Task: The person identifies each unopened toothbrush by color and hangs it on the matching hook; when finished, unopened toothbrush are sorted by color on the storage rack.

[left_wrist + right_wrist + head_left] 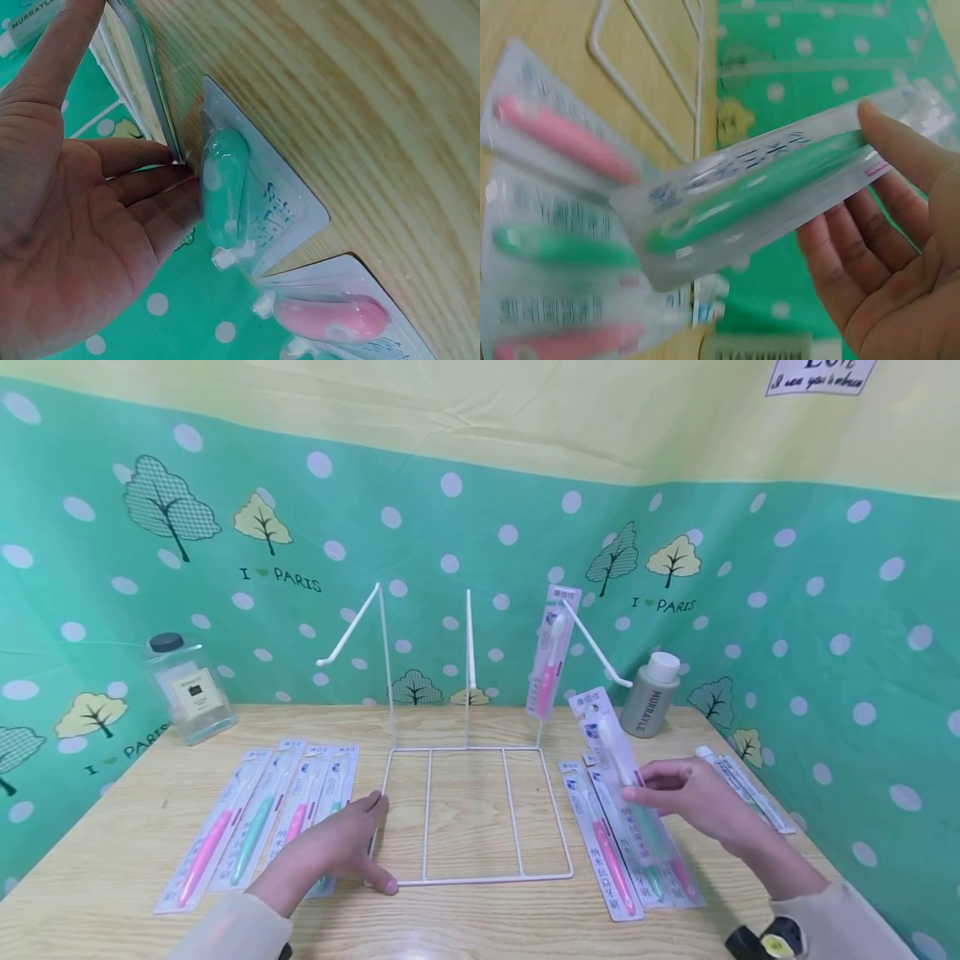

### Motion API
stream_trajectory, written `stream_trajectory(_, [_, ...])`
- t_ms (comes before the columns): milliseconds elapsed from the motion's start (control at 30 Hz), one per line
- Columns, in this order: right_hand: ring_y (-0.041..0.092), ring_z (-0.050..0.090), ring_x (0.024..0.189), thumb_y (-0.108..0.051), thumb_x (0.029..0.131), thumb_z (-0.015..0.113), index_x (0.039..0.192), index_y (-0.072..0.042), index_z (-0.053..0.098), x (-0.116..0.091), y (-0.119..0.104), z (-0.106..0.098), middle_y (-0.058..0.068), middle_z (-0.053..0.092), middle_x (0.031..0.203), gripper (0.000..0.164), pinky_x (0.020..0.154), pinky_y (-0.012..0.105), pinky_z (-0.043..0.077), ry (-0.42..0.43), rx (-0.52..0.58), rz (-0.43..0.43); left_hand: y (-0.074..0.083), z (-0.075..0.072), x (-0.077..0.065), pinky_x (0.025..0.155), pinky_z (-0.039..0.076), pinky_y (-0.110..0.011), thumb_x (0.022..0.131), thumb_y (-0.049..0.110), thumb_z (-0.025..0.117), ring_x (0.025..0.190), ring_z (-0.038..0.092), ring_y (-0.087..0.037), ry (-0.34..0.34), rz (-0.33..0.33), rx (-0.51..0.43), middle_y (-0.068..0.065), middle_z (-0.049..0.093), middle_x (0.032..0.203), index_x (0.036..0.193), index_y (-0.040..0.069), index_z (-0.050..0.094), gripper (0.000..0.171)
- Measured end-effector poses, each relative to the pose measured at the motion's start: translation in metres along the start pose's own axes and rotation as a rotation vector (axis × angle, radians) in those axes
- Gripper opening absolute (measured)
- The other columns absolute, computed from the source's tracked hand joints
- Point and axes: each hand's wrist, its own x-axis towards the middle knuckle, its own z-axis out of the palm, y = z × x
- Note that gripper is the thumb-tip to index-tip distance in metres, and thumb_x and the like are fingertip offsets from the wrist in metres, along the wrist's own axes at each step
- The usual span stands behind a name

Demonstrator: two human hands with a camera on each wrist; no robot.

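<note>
A white wire display rack (483, 881) with three hooked arms stands mid-table. My left hand (341, 843) rests against the rack's left side, thumb at the front corner; in the left wrist view the fingers (142, 161) look nearly straight. My right hand (693, 793) pinches a packaged green toothbrush (757, 191) between thumb and fingers, tilted in the air above the right-hand packs. One packaged pink toothbrush (551, 652) hangs on the rack's right arm. Below my right hand lie more packaged toothbrushes (611, 860), pink and green, partly covered by the held one.
Several packaged toothbrushes (206, 843) lie in a row left of the rack. A clear bottle with a black cap (191, 689) stands at the back left, a grey bottle (650, 697) at the back right. A boxed tube (742, 785) lies by the right edge. Patterned cloth hangs behind.
</note>
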Motion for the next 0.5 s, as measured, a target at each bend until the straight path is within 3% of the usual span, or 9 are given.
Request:
stream_trajectory(233, [0.024,0.063,0.078,-0.031,0.079,0.07,0.095,-0.005,0.063,-0.01,-0.034,0.027,0.01,0.065,0.086,0.031,0.068,0.034,0.054,-0.038,0.039,-0.104,0.0,0.0,-0.003,0.104,0.025,-0.052,0.046,0.053,0.081,0.128,0.025,-0.044,0.007,0.016,-0.004,-0.03,0.022,0.142,0.136,-0.01,0.03,0.121])
stream_trajectory(500, [0.024,0.063,0.078,-0.025,0.082,0.067,0.099,-0.011,0.064,-0.019,-0.067,0.047,0.006,0.065,0.086,0.022,0.069,0.034,0.055,-0.087,0.077,-0.279,-0.001,0.0,-0.002,0.104,0.025,-0.052,0.046,0.054,0.08,0.128,0.024,-0.044,0.006,0.02,-0.004,-0.03,0.022,0.142,0.136,-0.01,0.03,0.121])
